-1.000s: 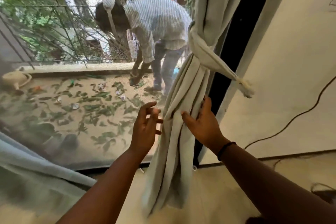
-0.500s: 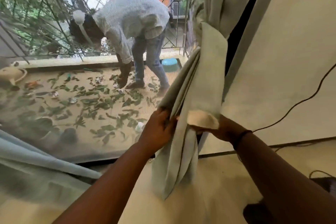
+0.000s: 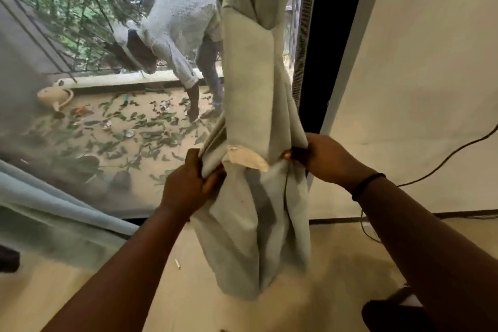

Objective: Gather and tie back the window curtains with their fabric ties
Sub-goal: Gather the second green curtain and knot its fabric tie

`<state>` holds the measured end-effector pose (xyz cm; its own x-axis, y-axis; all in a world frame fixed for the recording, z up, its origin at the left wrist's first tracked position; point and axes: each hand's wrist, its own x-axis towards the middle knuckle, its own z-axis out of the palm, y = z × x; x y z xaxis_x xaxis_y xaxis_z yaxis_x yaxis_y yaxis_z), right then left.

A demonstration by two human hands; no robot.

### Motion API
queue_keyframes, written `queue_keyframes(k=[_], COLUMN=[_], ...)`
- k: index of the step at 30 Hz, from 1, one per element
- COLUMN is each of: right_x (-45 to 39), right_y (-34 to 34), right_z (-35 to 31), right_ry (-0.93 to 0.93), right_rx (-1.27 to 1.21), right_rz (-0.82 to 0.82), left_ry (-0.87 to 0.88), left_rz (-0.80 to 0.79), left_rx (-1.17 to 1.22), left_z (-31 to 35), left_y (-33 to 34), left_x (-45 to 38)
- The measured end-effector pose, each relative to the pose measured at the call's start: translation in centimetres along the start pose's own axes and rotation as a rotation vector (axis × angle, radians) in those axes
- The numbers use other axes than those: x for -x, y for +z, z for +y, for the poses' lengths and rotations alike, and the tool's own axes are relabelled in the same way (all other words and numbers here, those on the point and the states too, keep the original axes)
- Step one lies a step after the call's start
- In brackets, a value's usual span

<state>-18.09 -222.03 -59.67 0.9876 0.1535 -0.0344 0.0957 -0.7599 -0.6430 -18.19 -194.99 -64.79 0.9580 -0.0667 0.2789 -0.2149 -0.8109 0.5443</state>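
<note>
The left hand [image 3: 188,183] grips the left fold of the pale grey-green fabric curtain [image 3: 256,210], its fingers [image 3: 211,183] curled tight into the cloth and the thumb up along the fold's edge; the right hand [image 3: 320,159] clutches the right side of the same bundle at the same height, fingers wrapped out of sight behind the cloth and the thumb tip showing at the front; a thin black wristband [image 3: 367,184] circles the right wrist. Between the two hands lies the worn cream end of the flat fabric tie [image 3: 248,105], a broad strip of the same cloth that hangs down the front of the gathered curtain from a knot higher up; neither hand plainly touches that end. The curtain hangs gathered at the right edge of the window, against the black window frame [image 3: 336,43]; its lower part billows loose below the hands and ends just above the beige floor [image 3: 336,264], with open floor on both sides. A second pale blue curtain [image 3: 54,210] drapes across the lower left corner. To the right stands a cream wall [image 3: 417,75], a thin black cable [image 3: 452,155] running down across it toward the floor. Beyond the mesh screen [image 3: 40,62] of the window, a balcony floor strewn with green leaves [image 3: 151,127] holds a cream watering can [image 3: 55,97] near the ledge; a person in a light checked shirt [image 3: 183,21] bends down there, one hand reaching toward the leaves; metal railings [image 3: 80,8] and trees stand farthest back.
</note>
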Motion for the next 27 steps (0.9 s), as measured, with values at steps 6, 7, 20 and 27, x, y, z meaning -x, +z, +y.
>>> queue_keyframes(k=[6, 7, 20, 27], right_x=[1.1, 1.3, -0.6, -2.8], right_y=[3.8, 4.5, 10.0, 5.4], right_z=[0.8, 0.9, 4.9, 7.7], right_ry=[-0.085, -0.084, 0.138, 0.158], right_rx=[-0.059, -0.079, 0.173, 0.216], right_rz=[0.194, 0.144, -0.099, 0.101], left_ry=[-0.136, -0.13, -0.422, -0.478], left_rz=[0.053, 0.021, -0.132, -0.073], left_rx=[0.003, 0.117, 0.183, 0.045], left_z=[1.5, 1.5, -4.8, -9.3], left_y=[1.1, 1.5, 7.9, 3.7], left_x=[-0.4, 0.0, 3.1, -0.9])
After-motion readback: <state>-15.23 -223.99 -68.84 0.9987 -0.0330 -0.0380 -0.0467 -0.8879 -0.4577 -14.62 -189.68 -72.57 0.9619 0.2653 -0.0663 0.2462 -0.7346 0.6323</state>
